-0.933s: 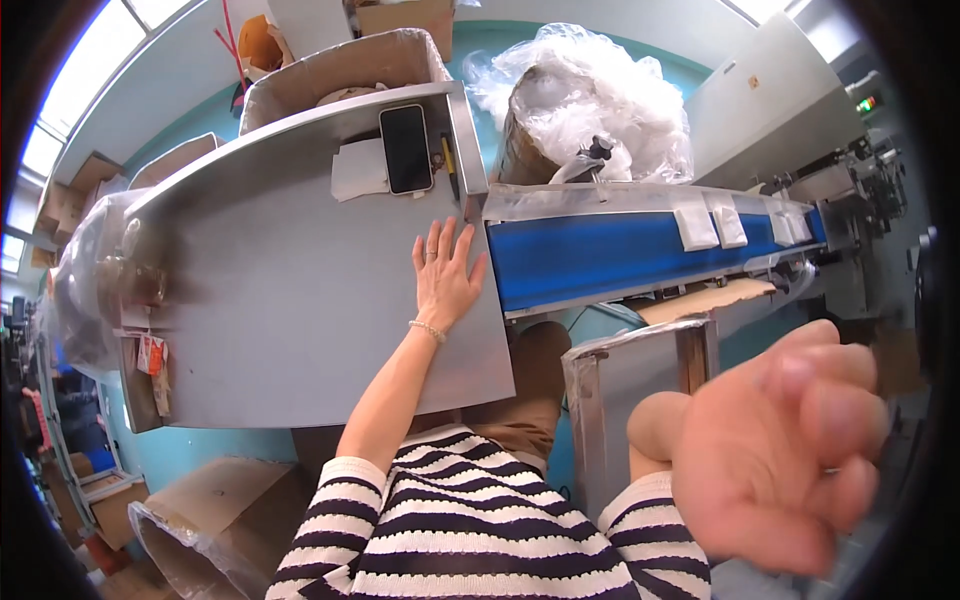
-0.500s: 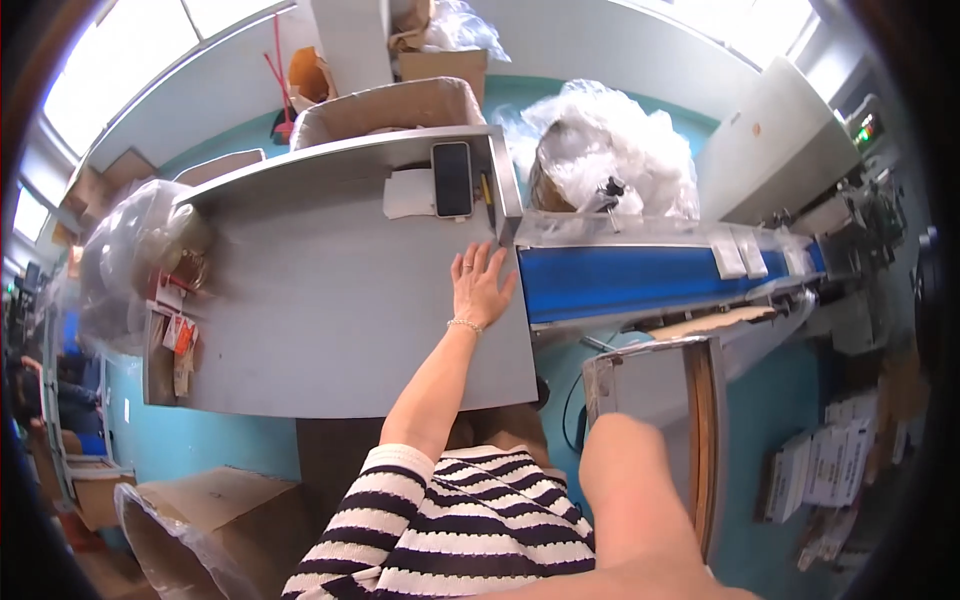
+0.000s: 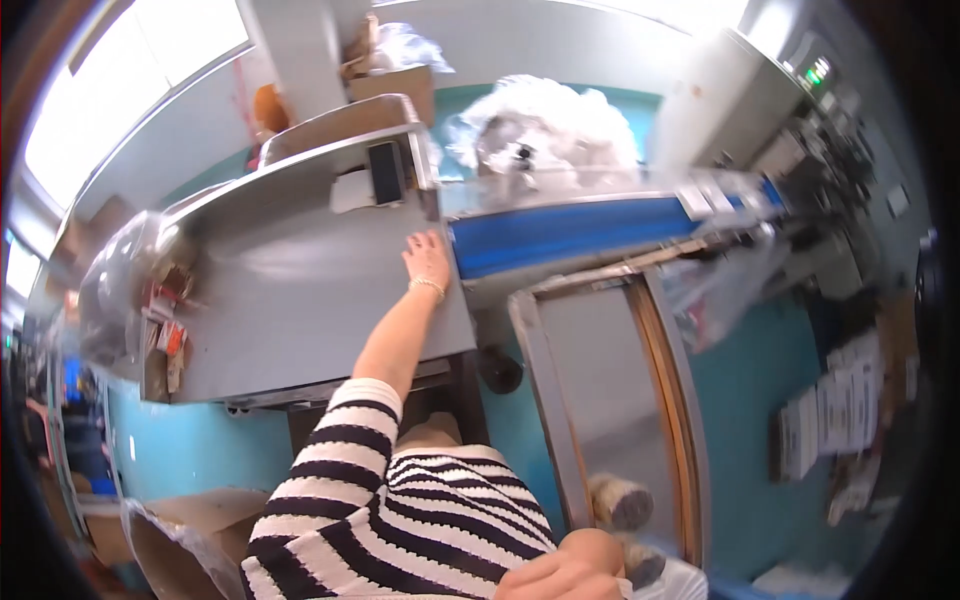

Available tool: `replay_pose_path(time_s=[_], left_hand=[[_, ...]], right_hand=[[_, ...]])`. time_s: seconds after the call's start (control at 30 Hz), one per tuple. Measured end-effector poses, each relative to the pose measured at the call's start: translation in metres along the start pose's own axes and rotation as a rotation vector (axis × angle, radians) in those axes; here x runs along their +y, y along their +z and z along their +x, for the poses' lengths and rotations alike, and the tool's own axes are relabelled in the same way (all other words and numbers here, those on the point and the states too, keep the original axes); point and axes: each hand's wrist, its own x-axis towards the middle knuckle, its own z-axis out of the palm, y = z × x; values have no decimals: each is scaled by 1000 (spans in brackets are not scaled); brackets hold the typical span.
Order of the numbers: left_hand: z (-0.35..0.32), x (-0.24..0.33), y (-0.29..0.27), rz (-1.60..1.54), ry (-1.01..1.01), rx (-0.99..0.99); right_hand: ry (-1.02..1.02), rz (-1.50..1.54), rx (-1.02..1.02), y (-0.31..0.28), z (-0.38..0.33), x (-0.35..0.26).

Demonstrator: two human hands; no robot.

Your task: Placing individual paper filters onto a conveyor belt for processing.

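My left hand (image 3: 428,258) lies palm down on the right side of the grey metal table (image 3: 300,320), fingers out and holding nothing. Beyond it are a dark phone (image 3: 386,174) and a white sheet (image 3: 350,192). At the lower edge a piece of my right arm or hand (image 3: 562,580) shows; its fingers cannot be made out. Close to it, two pale brown cylindrical things, such as this one (image 3: 620,501), rest at the near end of a long grey framed surface (image 3: 590,350) with a wooden strip.
A blue conveyor belt (image 3: 570,237) runs right from the table, with white packets (image 3: 704,199) at its far end. White plastic film (image 3: 560,125) is heaped behind it. Open cardboard boxes (image 3: 335,130) stand around the table. Stacked white boxes (image 3: 840,410) lie at right.
The view has turned and shifted right, so the table sits farther left. My right arm has drawn back toward the lower edge, uncovering the cylindrical things. My left hand stays on the table.
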Motion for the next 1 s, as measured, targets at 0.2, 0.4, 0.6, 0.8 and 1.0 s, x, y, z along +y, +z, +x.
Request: replay_pose_path(time_s=[0.2,0.4,0.6,0.8,1.0], left_hand=[[18,75,-44,-989,-123,-525],[-89,151,-153,-1745,-291,-376],[-284,239,-244,-770,1493,-1103],[-348,286,-273,-452,1783,-1014],[-389,333,-256,-775,1435,-903]], right_hand=[[-381,-633,176,26,-111,-7],[426,-614,782,32,-173,-28],[521,-1278,1362,64,-291,-71],[1006,-1885,1385,91,-395,-106],[1109,-2050,1382,52,-411,-89]])
